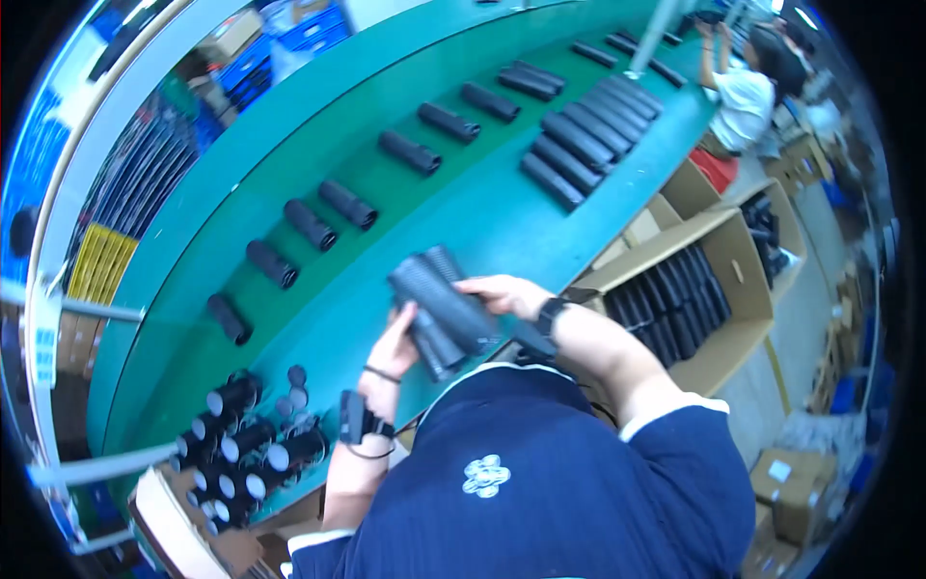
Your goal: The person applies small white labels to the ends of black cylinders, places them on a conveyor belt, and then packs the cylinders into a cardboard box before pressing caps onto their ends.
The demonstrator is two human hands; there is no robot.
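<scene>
In front of my body, over the near edge of the green workbench, I hold a bundle of black cylinders (446,307) with a fine textured surface. My left hand (394,345) grips the bundle from its left side, thumb on top. From the right, my right hand (503,293) has its fingers closed on the upper part of the same bundle. The cylinders lie side by side and overlap, so their exact number is hard to make out. Dark bands with small devices sit on both wrists.
A row of black cylinders (349,204) lies along the green belt (371,256). More are stacked flat at the far right (588,130). Black cylinders with pale ends (249,439) stand at lower left. An open carton (743,280) of cylinders is to my right. Another person (741,104) works at the far end.
</scene>
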